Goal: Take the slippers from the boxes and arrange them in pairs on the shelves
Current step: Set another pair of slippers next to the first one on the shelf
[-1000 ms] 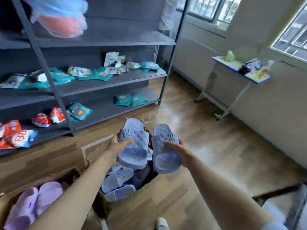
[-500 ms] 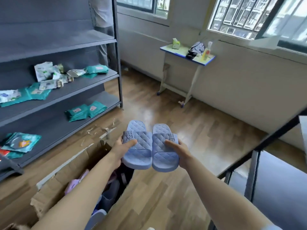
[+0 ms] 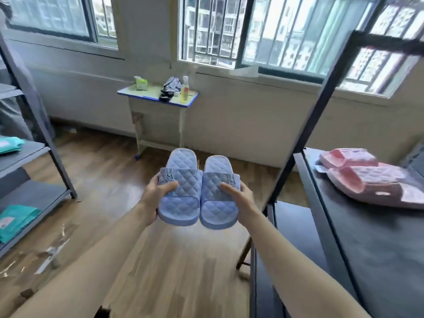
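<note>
Slippers: a pair of pale blue quilted rubber slippers (image 3: 191, 203), held side by side in the air in the near middle of the room. The toes point away, the inner edges meet or nearly meet, and each strap bears a small raised emblem.
Left hand (image 3: 153, 199): clamped on the outer edge of the left blue slipper (image 3: 181, 203), with the thumb curled over the strap and the fingers under the sole.
Right hand (image 3: 242, 201): clamped on the outer edge of the right blue slipper (image 3: 216, 208) in the same way, thumb on top of the strap.
Floor: glossy brown wood-plank floor (image 3: 179, 276), with pale scraps of paper or tape lying near left.
Right shelf: dark grey metal shelf unit (image 3: 378, 253) on the right, its board just right of the held pair, with a black upright slanting up past the windows.
On that board: a pair of pink quilted rubber slippers (image 3: 360, 177) lying side by side towards its far end. Something clear lies around them, too blurred to make out.
Left shelf: grey metal rack (image 3: 34, 196) at the left edge, with flat teal packets (image 3: 16, 218) on its boards.
Far wall: white wall with barred glass windows (image 3: 213, 31).
Desk: small blue-edged school desk (image 3: 137, 95) against the far wall, between the two shelf units. It carries a green tissue pack (image 3: 141, 83), a crumpled dark bag (image 3: 171, 87) and a clear bottle of yellow liquid (image 3: 185, 88).
</note>
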